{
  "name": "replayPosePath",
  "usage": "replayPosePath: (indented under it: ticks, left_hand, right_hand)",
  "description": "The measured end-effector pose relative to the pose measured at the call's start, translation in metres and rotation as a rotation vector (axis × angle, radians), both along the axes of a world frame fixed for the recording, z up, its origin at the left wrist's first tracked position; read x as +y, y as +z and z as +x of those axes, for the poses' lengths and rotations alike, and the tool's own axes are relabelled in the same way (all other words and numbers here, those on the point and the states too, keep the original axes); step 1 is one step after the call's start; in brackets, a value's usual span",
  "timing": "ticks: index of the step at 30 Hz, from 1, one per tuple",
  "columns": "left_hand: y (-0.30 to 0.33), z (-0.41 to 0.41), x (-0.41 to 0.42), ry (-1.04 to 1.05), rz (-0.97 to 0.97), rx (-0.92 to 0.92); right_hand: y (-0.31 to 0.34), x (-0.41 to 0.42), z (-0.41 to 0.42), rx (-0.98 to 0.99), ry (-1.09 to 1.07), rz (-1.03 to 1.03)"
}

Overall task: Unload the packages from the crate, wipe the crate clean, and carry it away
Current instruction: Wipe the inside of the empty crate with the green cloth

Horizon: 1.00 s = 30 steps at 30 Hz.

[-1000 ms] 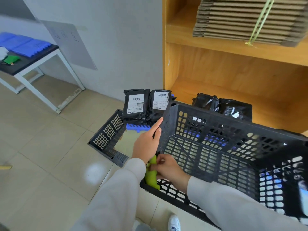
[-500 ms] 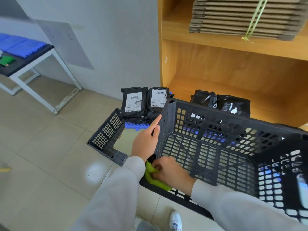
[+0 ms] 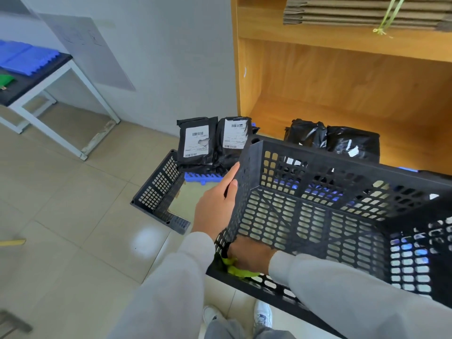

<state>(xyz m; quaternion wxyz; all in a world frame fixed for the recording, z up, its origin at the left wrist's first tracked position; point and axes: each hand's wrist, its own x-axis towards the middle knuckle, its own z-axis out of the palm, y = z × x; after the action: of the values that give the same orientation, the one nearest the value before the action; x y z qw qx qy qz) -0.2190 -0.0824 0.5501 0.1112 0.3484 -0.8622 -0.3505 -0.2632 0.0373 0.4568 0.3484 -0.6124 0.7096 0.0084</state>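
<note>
A black perforated crate [image 3: 330,216] is held tilted in front of me, with no packages in it. My left hand [image 3: 215,204] grips its left wall, thumb along the rim and fingers outside. My right hand [image 3: 252,255] is inside at the near left corner and presses a green cloth [image 3: 239,270] against the crate's near wall. Two black packages with white labels [image 3: 195,143] stand against the wall on the floor beyond. Two more black packages [image 3: 337,140] lie on the bottom shelf behind the crate.
A wooden shelf unit [image 3: 342,81] stands ahead, with bundled flat cardboard [image 3: 367,13] on the upper shelf. Another black crate [image 3: 159,192] lies on the tiled floor with a blue panel [image 3: 203,178] beside it. A white-framed table [image 3: 49,77] stands at far left.
My right hand has slid with the green cloth lower and further into the crate's near left corner. My left hand keeps its grip on the left wall.
</note>
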Motion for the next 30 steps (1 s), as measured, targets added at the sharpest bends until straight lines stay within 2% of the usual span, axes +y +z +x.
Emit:
replayPosePath:
  ticks: [4, 11, 15, 23, 30]
  left_hand:
    - [0.0, -0.001, -0.001, 0.005, -0.003, -0.014]
    - [0.0, 0.001, -0.002, 0.008, -0.006, -0.013]
    - [0.0, 0.0, -0.001, 0.012, -0.005, -0.022]
    - [0.007, 0.002, 0.002, 0.005, 0.022, -0.026]
    - [0.012, 0.003, 0.006, 0.004, 0.046, -0.024]
  right_hand:
    - [-0.028, -0.004, 0.001, 0.003, 0.053, 0.05]
    - [-0.038, -0.003, -0.003, -0.057, 0.062, 0.03]
    - [-0.026, 0.006, -0.007, -0.084, 0.029, -0.073]
    - [0.017, 0.021, -0.008, -0.001, 0.079, -0.333]
    - [0.067, 0.033, -0.01, -0.079, 0.035, -0.484]
